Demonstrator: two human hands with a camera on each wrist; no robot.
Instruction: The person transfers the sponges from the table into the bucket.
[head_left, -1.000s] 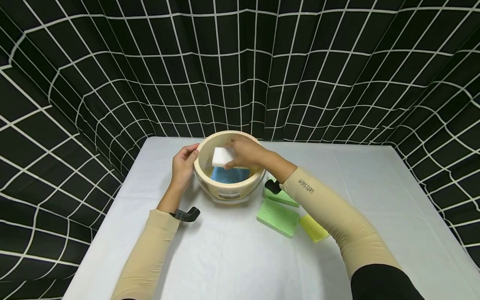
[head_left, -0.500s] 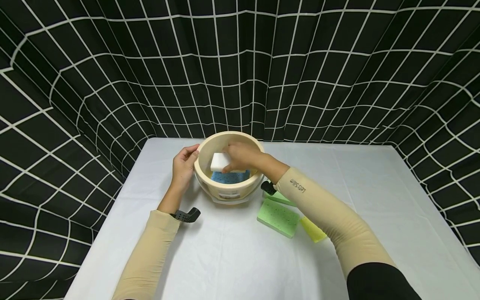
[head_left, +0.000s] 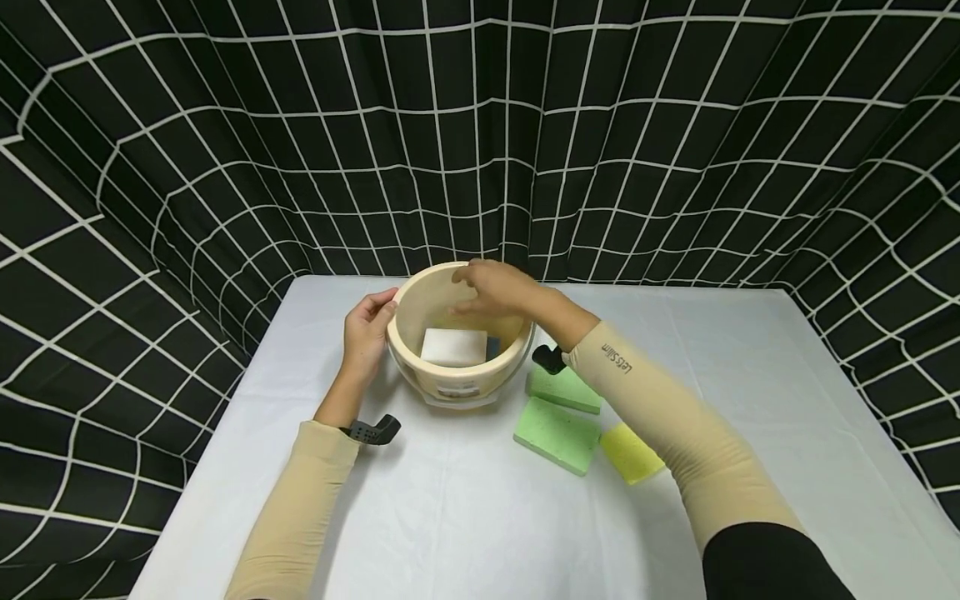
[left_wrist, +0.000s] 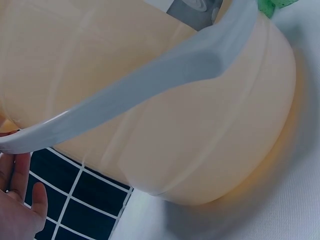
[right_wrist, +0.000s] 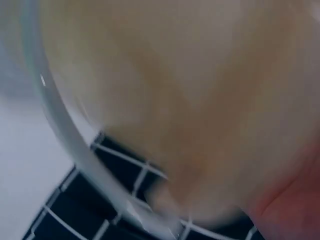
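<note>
A cream bucket [head_left: 431,375] stands near the table's back edge. My left hand [head_left: 367,329] grips its rim on the left side; in the left wrist view this hand [left_wrist: 20,200] shows at the lower left, fingers at the rim. Inside the bucket a white sponge [head_left: 454,347] lies over a blue sponge [head_left: 492,348], which is mostly covered. Above the bucket's right side, my right hand [head_left: 495,287] has its fingers spread and holds nothing. A blurred edge of the right hand [right_wrist: 290,205] appears in the right wrist view beside the bucket wall [right_wrist: 150,75].
Two green sponges [head_left: 558,435] lie to the right of the bucket, with a yellow sponge [head_left: 632,454] beside them, partly under the right forearm. The bucket's thin handle [right_wrist: 65,130] arcs outside its wall. A black gridded curtain [head_left: 480,142] hangs behind the white table [head_left: 450,517].
My right hand has lowered the white sponge onto the blue one inside the bucket, let go, and risen toward the rim. My left hand has stayed on the rim.
</note>
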